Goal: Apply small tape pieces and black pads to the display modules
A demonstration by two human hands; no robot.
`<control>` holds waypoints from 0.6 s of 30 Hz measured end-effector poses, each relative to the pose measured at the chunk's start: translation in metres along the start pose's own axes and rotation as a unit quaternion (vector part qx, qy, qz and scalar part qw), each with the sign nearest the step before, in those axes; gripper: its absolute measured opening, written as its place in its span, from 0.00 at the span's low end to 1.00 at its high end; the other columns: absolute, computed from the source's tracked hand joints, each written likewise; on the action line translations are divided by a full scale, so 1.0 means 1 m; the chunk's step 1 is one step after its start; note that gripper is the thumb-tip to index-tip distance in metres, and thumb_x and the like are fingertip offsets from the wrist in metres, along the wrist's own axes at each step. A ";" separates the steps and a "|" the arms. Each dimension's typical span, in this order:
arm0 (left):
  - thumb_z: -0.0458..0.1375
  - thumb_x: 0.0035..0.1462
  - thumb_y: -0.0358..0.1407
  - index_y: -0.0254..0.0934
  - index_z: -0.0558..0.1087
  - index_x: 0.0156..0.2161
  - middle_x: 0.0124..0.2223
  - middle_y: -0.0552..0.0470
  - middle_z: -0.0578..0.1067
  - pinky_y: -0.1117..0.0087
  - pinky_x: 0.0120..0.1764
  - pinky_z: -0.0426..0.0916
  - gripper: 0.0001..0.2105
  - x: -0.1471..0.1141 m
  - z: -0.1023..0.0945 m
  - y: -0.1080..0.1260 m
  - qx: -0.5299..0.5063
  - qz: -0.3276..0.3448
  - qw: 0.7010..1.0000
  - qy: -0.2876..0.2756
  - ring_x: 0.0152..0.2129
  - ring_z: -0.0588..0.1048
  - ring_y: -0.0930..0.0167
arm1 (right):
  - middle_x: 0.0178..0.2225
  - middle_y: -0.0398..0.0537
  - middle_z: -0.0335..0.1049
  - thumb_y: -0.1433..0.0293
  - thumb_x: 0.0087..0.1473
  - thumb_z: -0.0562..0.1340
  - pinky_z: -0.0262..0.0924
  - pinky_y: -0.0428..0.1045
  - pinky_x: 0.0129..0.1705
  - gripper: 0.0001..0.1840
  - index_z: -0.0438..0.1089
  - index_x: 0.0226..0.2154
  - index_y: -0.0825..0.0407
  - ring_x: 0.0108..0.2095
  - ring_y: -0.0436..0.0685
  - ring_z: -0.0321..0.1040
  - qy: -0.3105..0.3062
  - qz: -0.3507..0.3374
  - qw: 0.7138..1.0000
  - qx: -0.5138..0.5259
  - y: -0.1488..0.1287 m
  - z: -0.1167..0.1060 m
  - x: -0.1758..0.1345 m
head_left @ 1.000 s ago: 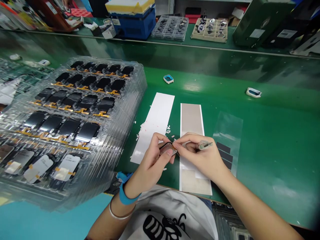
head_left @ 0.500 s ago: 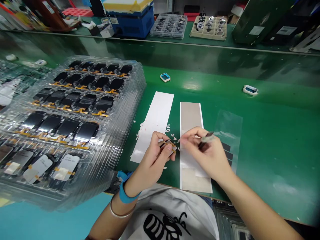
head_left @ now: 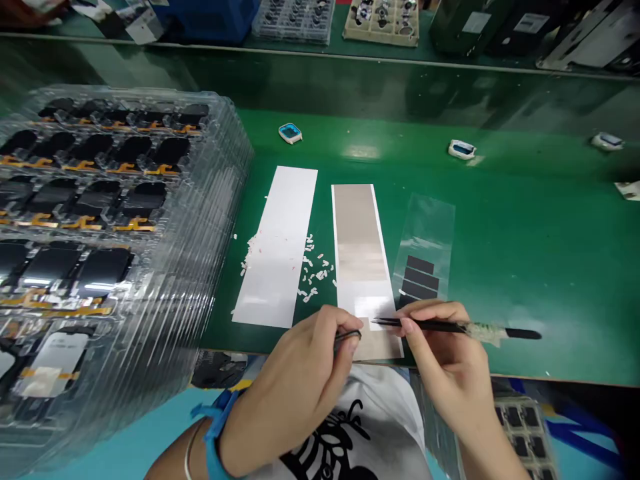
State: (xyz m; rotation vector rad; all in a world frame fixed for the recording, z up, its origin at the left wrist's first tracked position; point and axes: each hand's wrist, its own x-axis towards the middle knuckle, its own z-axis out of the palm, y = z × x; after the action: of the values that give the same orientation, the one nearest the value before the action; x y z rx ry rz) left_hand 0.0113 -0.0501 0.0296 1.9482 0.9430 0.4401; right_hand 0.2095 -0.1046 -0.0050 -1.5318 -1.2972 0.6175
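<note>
My left hand (head_left: 295,380) is closed, pinching a small screen module (head_left: 347,335) of which only a dark edge shows. In my right hand (head_left: 450,353) are black tweezers (head_left: 445,326), held level, their tips pointing left close to the module. Both hands are over the near end of a beige sheet with white edges (head_left: 357,220). A plain white strip (head_left: 280,247) lies to its left, with small white scraps (head_left: 315,277) scattered about. On the right, a clear film sheet (head_left: 433,217) carries several black strips (head_left: 421,279), partly behind my right hand.
A tall stack of clear trays (head_left: 187,267) with black screen modules (head_left: 103,273) fills the left. Small watch-like cases (head_left: 291,133) sit toward the back of the green bench (head_left: 540,280). A shelf (head_left: 320,52) with trays and boxes runs behind.
The tweezers, tucked back in my right hand before, now point forward to the left. My left hand has turned, so the module is mostly hidden. The whole view has shifted.
</note>
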 end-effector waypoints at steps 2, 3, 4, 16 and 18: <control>0.47 0.69 0.29 0.39 0.62 0.48 0.45 0.46 0.76 0.59 0.41 0.75 0.06 -0.007 0.004 0.005 0.069 0.032 0.997 -0.020 0.42 0.77 0.63 | 0.36 0.44 0.67 0.73 0.61 0.63 0.69 0.39 0.40 0.04 0.72 0.34 0.50 0.39 0.47 0.70 0.014 -0.001 1.000 -0.022 0.000 0.001 -0.004; 0.47 0.68 0.27 0.38 0.62 0.48 0.46 0.45 0.76 0.58 0.41 0.76 0.07 -0.010 0.006 0.005 0.106 0.049 0.993 -0.028 0.43 0.77 0.62 | 0.36 0.44 0.68 0.73 0.61 0.63 0.69 0.38 0.39 0.04 0.73 0.33 0.50 0.39 0.47 0.71 0.017 0.002 0.999 -0.028 -0.001 0.002 -0.005; 0.48 0.67 0.26 0.36 0.62 0.49 0.47 0.43 0.76 0.57 0.40 0.77 0.08 -0.013 0.008 0.005 0.144 0.068 0.987 -0.033 0.45 0.77 0.60 | 0.35 0.44 0.68 0.73 0.61 0.64 0.69 0.38 0.38 0.05 0.74 0.33 0.50 0.38 0.47 0.71 0.020 0.006 0.999 -0.032 -0.002 0.003 -0.005; 0.45 0.66 0.23 0.33 0.69 0.40 0.52 0.45 0.79 0.57 0.49 0.77 0.10 -0.018 0.019 0.004 0.328 0.183 0.927 0.010 0.54 0.75 0.55 | 0.35 0.44 0.67 0.70 0.59 0.65 0.74 0.40 0.33 0.06 0.76 0.30 0.51 0.31 0.48 0.76 0.051 0.069 0.995 0.048 -0.005 0.004 0.002; 0.45 0.65 0.23 0.34 0.69 0.39 0.51 0.45 0.79 0.57 0.51 0.75 0.11 -0.018 0.021 0.004 0.340 0.196 0.920 0.016 0.54 0.75 0.55 | 0.34 0.45 0.67 0.70 0.58 0.66 0.74 0.39 0.33 0.07 0.77 0.28 0.51 0.31 0.49 0.76 0.040 0.058 0.997 0.024 -0.006 0.004 0.001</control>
State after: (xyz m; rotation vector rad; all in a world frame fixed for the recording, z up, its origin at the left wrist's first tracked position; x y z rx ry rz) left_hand 0.0143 -0.0773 0.0234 2.7986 0.7774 0.3980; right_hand 0.2039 -0.1029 -0.0011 -1.5842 -1.1309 0.6495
